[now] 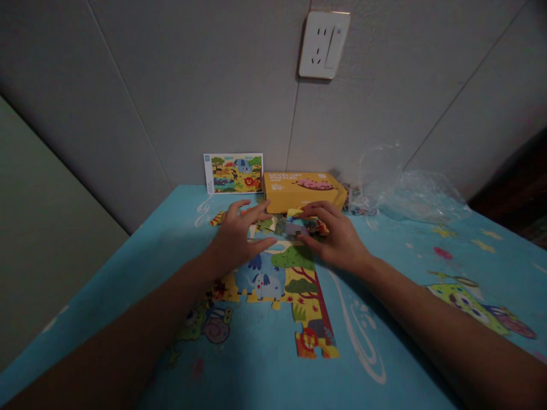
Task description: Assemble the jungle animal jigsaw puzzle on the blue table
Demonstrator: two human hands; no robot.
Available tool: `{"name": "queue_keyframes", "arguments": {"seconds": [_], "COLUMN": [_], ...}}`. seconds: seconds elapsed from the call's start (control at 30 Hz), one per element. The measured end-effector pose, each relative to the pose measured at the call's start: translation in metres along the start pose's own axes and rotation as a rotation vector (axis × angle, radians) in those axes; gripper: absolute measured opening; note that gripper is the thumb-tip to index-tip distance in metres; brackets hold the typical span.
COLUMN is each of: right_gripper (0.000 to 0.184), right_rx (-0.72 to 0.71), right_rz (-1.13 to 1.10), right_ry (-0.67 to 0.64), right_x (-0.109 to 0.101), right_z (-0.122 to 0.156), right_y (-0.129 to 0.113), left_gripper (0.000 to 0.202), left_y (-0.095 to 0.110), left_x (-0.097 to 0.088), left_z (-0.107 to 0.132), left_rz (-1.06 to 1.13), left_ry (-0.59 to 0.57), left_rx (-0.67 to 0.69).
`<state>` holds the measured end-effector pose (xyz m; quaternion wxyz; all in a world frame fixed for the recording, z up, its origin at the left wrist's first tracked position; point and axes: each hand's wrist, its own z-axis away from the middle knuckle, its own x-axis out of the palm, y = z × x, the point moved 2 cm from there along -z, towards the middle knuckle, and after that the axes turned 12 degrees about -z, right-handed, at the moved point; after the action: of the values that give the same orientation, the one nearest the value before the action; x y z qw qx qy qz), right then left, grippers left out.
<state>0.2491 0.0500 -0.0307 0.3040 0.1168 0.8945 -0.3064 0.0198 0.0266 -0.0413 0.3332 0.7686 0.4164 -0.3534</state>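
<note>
Both hands (233,239) (339,242) at the partly joined puzzle (269,283) (yellow box (305,195) beyond)

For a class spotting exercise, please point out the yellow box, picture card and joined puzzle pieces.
Yellow box (301,199): head view, front side.
Picture card (235,173): head view, printed scene.
Joined puzzle pieces (271,285): head view, elephant area.

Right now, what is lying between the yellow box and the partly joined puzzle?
In the head view, loose puzzle pieces lie between the yellow box and the partly joined puzzle; the left hand and right hand partly cover this stretch.
</note>
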Motion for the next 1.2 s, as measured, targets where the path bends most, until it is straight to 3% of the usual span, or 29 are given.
{"name": "queue_keyframes", "arguments": {"seconds": [0.07, 0.2, 0.5, 0.73, 0.93, 1.0, 1.2], "right_gripper": [0.030, 0.033, 0.033, 0.043, 0.017, 0.017, 0.029], "right_rx": [-0.084, -0.170, -0.169, -0.177, 0.005, 0.102, 0.317], "right_rz": [-0.051, -0.098, -0.103, -0.095, 0.068, 0.164, 0.318], "right_ry": [-0.056, -0.125, -0.147, -0.125, 0.135, 0.178, 0.047], "right_x": [0.003, 0.009, 0.011, 0.009, -0.002, -0.003, 0.004], "right_z": [0.001, 0.005, 0.005, 0.004, 0.001, 0.002, 0.007], "right_y": [-0.008, -0.015, -0.014, -0.012, 0.002, 0.010, 0.026], "left_gripper": [0.079, 0.067, 0.066, 0.063, 0.061, 0.060, 0.053], "left_y": [0.005, 0.008, 0.007, 0.003, -0.001, -0.001, -0.008], "left_x": [0.001, 0.002, 0.005, 0.006, 0.008, 0.008, 0.005], "left_z": [0.002, 0.005, 0.005, 0.004, 0.004, 0.002, -0.001], "left_rz": [0.021, 0.039, 0.001, -0.007, -0.057, -0.093, -0.153], "left_ry": [-0.032, -0.018, -0.036, 0.034, 0.072, 0.073, 0.083], "left_rx": [0.082, 0.141, 0.100, 0.052, -0.005, -0.036, -0.239]}}
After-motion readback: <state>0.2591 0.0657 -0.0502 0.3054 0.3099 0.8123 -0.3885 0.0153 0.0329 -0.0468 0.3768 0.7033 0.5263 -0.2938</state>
